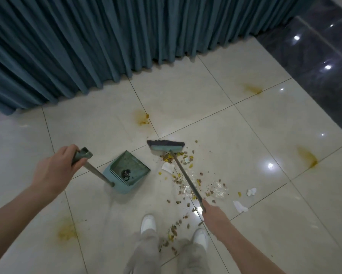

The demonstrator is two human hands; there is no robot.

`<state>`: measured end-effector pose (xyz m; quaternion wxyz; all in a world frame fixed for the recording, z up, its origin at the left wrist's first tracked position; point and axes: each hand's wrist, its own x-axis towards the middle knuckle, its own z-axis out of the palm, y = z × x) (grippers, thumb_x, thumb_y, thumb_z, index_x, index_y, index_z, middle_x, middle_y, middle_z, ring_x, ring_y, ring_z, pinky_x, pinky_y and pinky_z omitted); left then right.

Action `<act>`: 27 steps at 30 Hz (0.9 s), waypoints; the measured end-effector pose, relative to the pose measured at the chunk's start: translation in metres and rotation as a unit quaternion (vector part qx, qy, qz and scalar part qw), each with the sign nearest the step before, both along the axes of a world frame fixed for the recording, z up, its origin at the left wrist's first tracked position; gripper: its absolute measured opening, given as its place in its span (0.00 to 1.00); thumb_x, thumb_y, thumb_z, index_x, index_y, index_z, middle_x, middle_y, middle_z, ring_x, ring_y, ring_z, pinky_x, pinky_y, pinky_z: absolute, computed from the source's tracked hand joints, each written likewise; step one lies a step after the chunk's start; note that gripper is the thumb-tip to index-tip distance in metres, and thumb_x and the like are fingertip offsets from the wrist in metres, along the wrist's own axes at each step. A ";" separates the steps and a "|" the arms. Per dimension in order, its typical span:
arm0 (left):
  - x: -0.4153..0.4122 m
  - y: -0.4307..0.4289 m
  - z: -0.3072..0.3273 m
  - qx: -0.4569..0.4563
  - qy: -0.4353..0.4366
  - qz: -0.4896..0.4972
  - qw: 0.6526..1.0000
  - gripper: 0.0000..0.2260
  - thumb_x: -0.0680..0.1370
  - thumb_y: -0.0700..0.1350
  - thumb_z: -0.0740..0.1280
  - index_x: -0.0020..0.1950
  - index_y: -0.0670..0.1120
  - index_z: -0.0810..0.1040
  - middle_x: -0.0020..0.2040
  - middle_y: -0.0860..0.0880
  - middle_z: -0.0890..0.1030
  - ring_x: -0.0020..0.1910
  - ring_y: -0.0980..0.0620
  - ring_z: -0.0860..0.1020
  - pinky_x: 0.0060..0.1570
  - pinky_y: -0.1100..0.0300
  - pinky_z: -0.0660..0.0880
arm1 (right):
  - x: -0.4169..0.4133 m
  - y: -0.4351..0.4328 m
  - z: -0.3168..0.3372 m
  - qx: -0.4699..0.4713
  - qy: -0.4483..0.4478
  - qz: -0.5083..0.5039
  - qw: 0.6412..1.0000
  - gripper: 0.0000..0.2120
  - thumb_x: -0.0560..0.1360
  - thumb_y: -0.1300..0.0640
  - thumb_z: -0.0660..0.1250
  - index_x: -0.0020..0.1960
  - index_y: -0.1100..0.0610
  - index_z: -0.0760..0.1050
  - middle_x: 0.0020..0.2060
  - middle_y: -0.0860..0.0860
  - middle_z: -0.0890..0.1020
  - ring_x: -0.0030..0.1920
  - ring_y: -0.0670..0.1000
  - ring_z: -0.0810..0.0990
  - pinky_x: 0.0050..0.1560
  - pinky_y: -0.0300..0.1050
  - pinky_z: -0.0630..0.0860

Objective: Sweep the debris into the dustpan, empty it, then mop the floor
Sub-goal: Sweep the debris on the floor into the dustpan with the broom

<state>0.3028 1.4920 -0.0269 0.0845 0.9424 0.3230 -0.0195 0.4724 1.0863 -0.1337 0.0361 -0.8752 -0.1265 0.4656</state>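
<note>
- Head view shows the biggest thing first: a long teal curtain (87, 46) hanging along the far side, down to the floor.
- Next is the floor (215, 99), made of shiny pale tiles. It looks slippery. It has yellow stains (141, 117) in a few spots, and those will need the mop, which is not in view.
- The broom (166, 146) is on the right. Its brush sits on the floor at the far edge of the mess, just beside the dustpan. Its long thin stick looks stiff and light.
- The dustpan (126, 172) sits flat on the floor to the left of the mess, with its open mouth facing the far side and the broom head. It looks like light plastic, so it may slide when stuff is pushed in. A little dark clump is already inside.
- The left hand (55, 169) has its fingers wrapped tight around the grip at the top of the dustpan's long handle. That is a good place to hold it, to keep it still.
- The right hand (211, 214) has its fingers closed around the near end of the broom stick.
- The debris (188, 182) is small brown and yellow bits, spread from the broom head back toward the white shoes (148, 224). It looks light and dry, so soft, short strokes should move it.
- A few bits of torn white paper (240, 206) lie to the right, apart from the pile. They are very light and may flutter away.
</note>
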 end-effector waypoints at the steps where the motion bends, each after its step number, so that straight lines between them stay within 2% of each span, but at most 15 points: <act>1: -0.002 -0.004 0.001 0.000 -0.002 0.002 1.000 0.10 0.76 0.49 0.69 0.43 0.46 0.70 0.39 0.49 0.74 0.27 0.43 0.72 0.26 0.59 0.66 | -0.013 -0.020 0.000 -0.005 0.001 0.018 1.000 0.15 0.83 0.55 0.51 0.69 0.50 0.65 0.36 0.47 0.73 0.31 0.44 0.73 0.31 0.40 0.75; 5: -0.006 -0.023 0.009 0.011 -0.001 -0.021 1.000 0.11 0.75 0.49 0.69 0.42 0.47 0.69 0.36 0.50 0.73 0.24 0.45 0.71 0.24 0.59 0.68 | -0.051 -0.098 0.014 -0.032 0.009 0.058 0.998 0.21 0.83 0.51 0.49 0.76 0.45 0.55 0.38 0.48 0.72 0.37 0.49 0.73 0.43 0.42 0.71; 8: -0.004 -0.037 0.017 0.022 0.008 -0.049 0.999 0.11 0.75 0.49 0.69 0.42 0.47 0.69 0.36 0.50 0.73 0.23 0.48 0.70 0.21 0.58 0.70 | -0.071 -0.144 0.027 -0.062 0.005 0.071 0.996 0.23 0.82 0.47 0.52 0.76 0.39 0.52 0.34 0.46 0.69 0.33 0.47 0.72 0.45 0.38 0.70; 10: 0.001 -0.048 0.025 0.024 0.006 -0.058 0.998 0.10 0.75 0.48 0.70 0.43 0.46 0.70 0.36 0.50 0.73 0.23 0.50 0.70 0.20 0.60 0.68 | -0.073 -0.164 0.036 -0.056 0.019 0.060 0.996 0.23 0.81 0.45 0.52 0.75 0.38 0.53 0.43 0.48 0.77 0.37 0.48 0.76 0.50 0.37 0.74; 11: 0.004 -0.053 0.028 0.026 0.003 -0.060 0.998 0.10 0.75 0.48 0.70 0.43 0.46 0.71 0.36 0.50 0.74 0.23 0.50 0.70 0.21 0.62 0.65 | -0.070 -0.171 0.042 -0.048 0.026 0.065 0.996 0.22 0.80 0.43 0.52 0.73 0.33 0.51 0.49 0.50 0.80 0.39 0.49 0.77 0.53 0.37 0.75; 13: 0.010 -0.063 0.035 0.027 0.000 -0.065 0.997 0.09 0.75 0.47 0.70 0.43 0.45 0.71 0.36 0.49 0.74 0.23 0.51 0.70 0.21 0.64 0.62 | -0.059 -0.180 0.055 -0.034 0.027 0.065 0.997 0.22 0.80 0.42 0.54 0.70 0.28 0.52 0.58 0.52 0.81 0.45 0.50 0.79 0.57 0.37 0.74; 14: 0.013 -0.067 0.037 0.026 -0.001 -0.065 0.998 0.09 0.75 0.48 0.70 0.43 0.46 0.71 0.36 0.49 0.74 0.23 0.51 0.70 0.21 0.64 0.62 | -0.054 -0.183 0.062 -0.026 0.024 0.057 0.998 0.21 0.80 0.43 0.55 0.70 0.26 0.55 0.58 0.53 0.81 0.49 0.50 0.80 0.56 0.36 0.73; 16: 0.019 -0.074 0.040 0.018 -0.007 -0.043 0.999 0.09 0.75 0.49 0.69 0.44 0.47 0.71 0.36 0.49 0.74 0.24 0.50 0.71 0.22 0.61 0.67 | -0.041 -0.188 0.072 -0.014 0.007 0.034 0.999 0.20 0.81 0.45 0.58 0.65 0.22 0.60 0.53 0.52 0.82 0.53 0.51 0.81 0.52 0.34 0.72; 17: 0.022 -0.077 0.040 0.011 -0.013 -0.022 1.000 0.09 0.76 0.50 0.68 0.44 0.47 0.70 0.37 0.49 0.74 0.25 0.49 0.71 0.23 0.58 0.70 | -0.034 -0.188 0.075 -0.008 0.003 0.020 1.000 0.20 0.80 0.46 0.59 0.67 0.25 0.62 0.49 0.51 0.81 0.52 0.51 0.82 0.50 0.35 0.72; 19: 0.029 -0.082 0.044 -0.001 -0.029 0.014 0.999 0.09 0.76 0.50 0.67 0.46 0.46 0.70 0.39 0.48 0.74 0.28 0.46 0.72 0.26 0.54 0.71 | -0.014 -0.188 0.077 -0.008 0.002 -0.009 1.000 0.22 0.81 0.49 0.57 0.74 0.38 0.62 0.44 0.51 0.80 0.43 0.52 0.81 0.42 0.37 0.74; 22: 0.042 -0.086 0.049 -0.008 -0.053 0.027 0.998 0.10 0.76 0.50 0.68 0.46 0.45 0.70 0.40 0.46 0.74 0.31 0.43 0.73 0.28 0.53 0.69 | 0.021 -0.172 0.080 0.030 0.000 -0.067 0.997 0.17 0.82 0.53 0.55 0.70 0.44 0.68 0.37 0.51 0.77 0.23 0.49 0.75 0.22 0.42 0.73; 24: 0.054 -0.087 0.051 -0.012 -0.062 0.012 0.998 0.10 0.77 0.50 0.67 0.47 0.45 0.70 0.41 0.45 0.74 0.32 0.42 0.73 0.29 0.52 0.69 | 0.047 -0.156 0.077 0.045 -0.016 -0.088 0.995 0.15 0.83 0.54 0.54 0.68 0.49 0.69 0.35 0.51 0.76 0.19 0.45 0.73 0.18 0.41 0.72; 27: 0.073 -0.085 0.049 -0.017 -0.059 -0.001 0.998 0.11 0.77 0.50 0.66 0.48 0.44 0.70 0.41 0.44 0.74 0.33 0.42 0.73 0.30 0.50 0.71 | 0.086 -0.129 0.059 0.050 -0.033 -0.122 0.991 0.16 0.83 0.54 0.52 0.69 0.50 0.68 0.36 0.54 0.76 0.21 0.50 0.72 0.18 0.39 0.70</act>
